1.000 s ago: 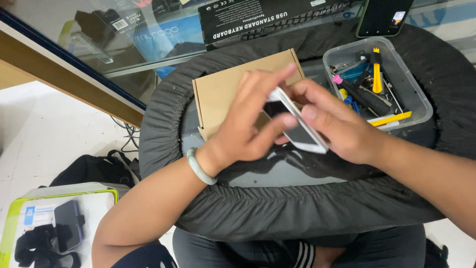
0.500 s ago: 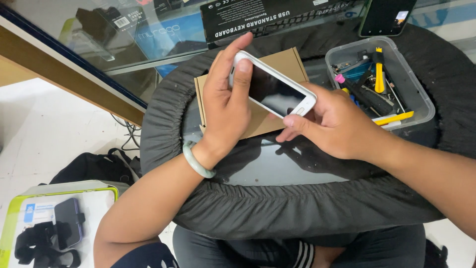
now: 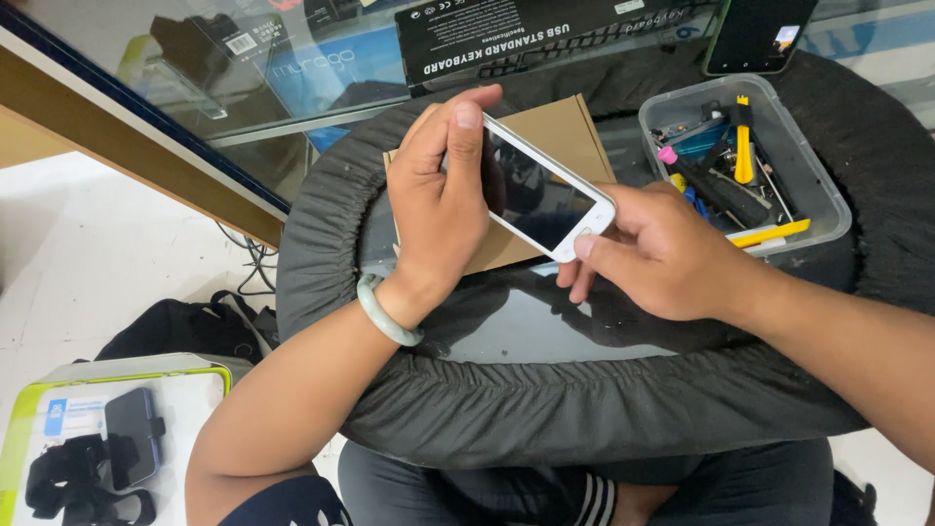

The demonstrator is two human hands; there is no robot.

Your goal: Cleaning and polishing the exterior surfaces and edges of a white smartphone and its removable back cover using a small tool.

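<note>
Gripping a white phone (image 3: 542, 195) screen-up over the cardboard box (image 3: 555, 131), left hand (image 3: 443, 209) clamps its top end, right hand (image 3: 662, 248) pinches the bottom corner; casing looks closed, tools in the plastic bin (image 3: 813, 175) untouched.

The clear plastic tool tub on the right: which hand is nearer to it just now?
Right. The right hand grips the white phone by its lower end, just beside the tool tub. The left hand holds the phone's far end, across the cardboard box from it.

Phone repair shop, glass display counter (image 3: 243, 107), plastic tool tub (image 3: 818, 209), boxed keyboard (image 3: 545, 34)
</note>
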